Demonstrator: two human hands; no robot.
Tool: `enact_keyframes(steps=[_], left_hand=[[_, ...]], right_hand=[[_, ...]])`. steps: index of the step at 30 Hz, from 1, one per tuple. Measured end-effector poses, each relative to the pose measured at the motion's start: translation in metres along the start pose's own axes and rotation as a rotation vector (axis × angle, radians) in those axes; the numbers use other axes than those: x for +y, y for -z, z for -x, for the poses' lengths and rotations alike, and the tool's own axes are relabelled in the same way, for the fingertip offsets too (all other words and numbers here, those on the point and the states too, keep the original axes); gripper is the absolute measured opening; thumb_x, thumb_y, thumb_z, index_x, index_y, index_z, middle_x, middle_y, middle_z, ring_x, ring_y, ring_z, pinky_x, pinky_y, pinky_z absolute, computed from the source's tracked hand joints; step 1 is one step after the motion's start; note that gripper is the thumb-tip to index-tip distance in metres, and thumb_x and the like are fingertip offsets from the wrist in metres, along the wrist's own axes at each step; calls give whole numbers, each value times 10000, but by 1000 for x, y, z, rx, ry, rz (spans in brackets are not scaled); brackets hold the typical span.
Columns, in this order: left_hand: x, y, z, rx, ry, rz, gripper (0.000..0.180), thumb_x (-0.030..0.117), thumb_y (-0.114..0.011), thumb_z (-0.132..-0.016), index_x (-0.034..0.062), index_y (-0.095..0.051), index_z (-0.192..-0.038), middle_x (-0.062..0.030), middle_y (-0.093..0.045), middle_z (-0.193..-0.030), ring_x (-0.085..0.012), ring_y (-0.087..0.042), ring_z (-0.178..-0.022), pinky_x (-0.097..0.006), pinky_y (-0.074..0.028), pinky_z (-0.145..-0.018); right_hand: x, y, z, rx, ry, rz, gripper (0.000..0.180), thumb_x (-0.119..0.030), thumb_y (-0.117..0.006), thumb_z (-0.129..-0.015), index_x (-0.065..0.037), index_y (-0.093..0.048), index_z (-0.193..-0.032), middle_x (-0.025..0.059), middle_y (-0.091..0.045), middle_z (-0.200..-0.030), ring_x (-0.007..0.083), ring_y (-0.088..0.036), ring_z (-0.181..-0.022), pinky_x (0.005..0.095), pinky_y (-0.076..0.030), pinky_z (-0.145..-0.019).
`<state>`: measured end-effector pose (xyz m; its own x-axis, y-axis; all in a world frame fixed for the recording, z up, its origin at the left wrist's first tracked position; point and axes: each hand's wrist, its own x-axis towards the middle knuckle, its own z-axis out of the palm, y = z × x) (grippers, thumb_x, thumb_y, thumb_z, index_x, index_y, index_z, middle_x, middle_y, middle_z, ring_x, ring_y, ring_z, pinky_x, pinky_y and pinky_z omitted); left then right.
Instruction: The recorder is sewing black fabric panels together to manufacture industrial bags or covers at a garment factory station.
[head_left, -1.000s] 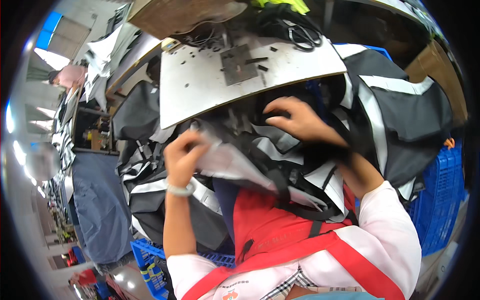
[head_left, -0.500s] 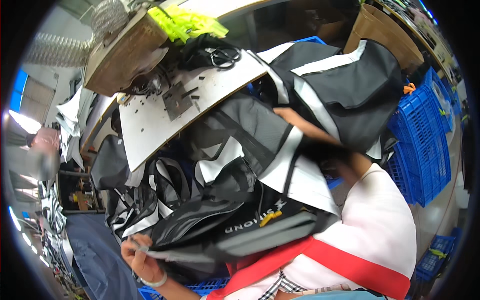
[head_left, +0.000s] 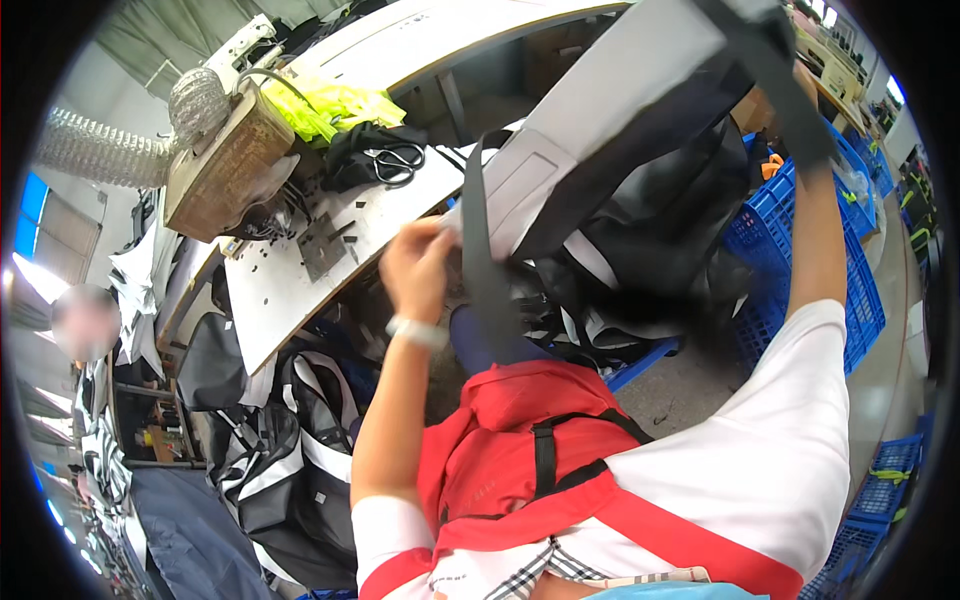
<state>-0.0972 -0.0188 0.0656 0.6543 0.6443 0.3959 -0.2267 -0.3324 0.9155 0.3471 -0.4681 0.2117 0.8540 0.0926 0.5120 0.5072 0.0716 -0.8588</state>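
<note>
A large grey and black fabric bag piece (head_left: 610, 95) with dark straps is held up at a slant in front of me, blurred at its upper end. My left hand (head_left: 415, 268) pinches its lower left corner, beside a hanging dark strap (head_left: 482, 250). My right hand (head_left: 806, 88) is raised at the upper right end of the piece. Its fingers are partly hidden behind a wide strap but appear closed on the fabric. Under the piece, more black bags (head_left: 660, 230) with white trim are heaped.
Left of my lap lies a pile of black and white bags (head_left: 310, 490). The white worktable (head_left: 275, 310) carries scissors (head_left: 398, 165), black scraps, yellow fabric (head_left: 335, 105) and a rusty machine (head_left: 225, 160). Blue crates (head_left: 800, 260) stand at right. A person (head_left: 86, 322) is at far left.
Both hands have risen, the left from low left to the table edge, the right to the upper right. The bag that covered my lap is gone from there, showing my red apron.
</note>
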Motion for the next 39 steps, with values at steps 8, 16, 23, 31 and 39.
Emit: enact_keyframes(steps=[8,16,23,31,39], left_hand=[[-121,-59,-27,-33,309,1,107,81,-697,-841,21,-610,-859,-16,-619,-755,-91,-567,-647,-235,-474,-550],[-175,-31,32,-152,6,-209,192,71,-631,-860,13,-636,-1044,-85,-650,-904,-158,-621,-806,-297,-513,-690],[-126,167,242,252,833,-369,133,61,-609,-895,12,-684,-993,-52,-682,-878,-123,-637,-759,-262,-518,-697],[-90,252,393,775,934,-182,165,95,-610,-924,26,-674,-1061,-32,-680,-869,-88,-614,-708,-210,-489,-626],[-134,221,558,811,1345,160,224,195,-660,-911,39,-671,-1071,-35,-681,-920,-127,-638,-728,-257,-509,-657]], right_hand=[[85,-174,118,-246,602,968,686,-509,-652,-848,-295,-415,-1455,119,-373,-1504,327,-349,-1382,505,-312,-1070],[419,-248,199,-981,276,1379,697,-522,-604,-860,-358,-328,-1478,-7,-236,-1575,328,-165,-1452,573,-390,-1043],[484,-312,240,-1269,41,1644,980,-37,-663,-769,-339,-142,-1542,42,-133,-1597,346,-136,-1455,545,-294,-1120],[424,-266,164,-1102,702,1483,522,-310,-573,-928,-198,-457,-1424,114,-449,-1454,308,-419,-1331,429,-307,-1115],[232,-327,313,-618,515,550,264,-95,-562,-914,15,-640,-1141,167,-655,-1137,303,-618,-1030,382,-471,-916]])
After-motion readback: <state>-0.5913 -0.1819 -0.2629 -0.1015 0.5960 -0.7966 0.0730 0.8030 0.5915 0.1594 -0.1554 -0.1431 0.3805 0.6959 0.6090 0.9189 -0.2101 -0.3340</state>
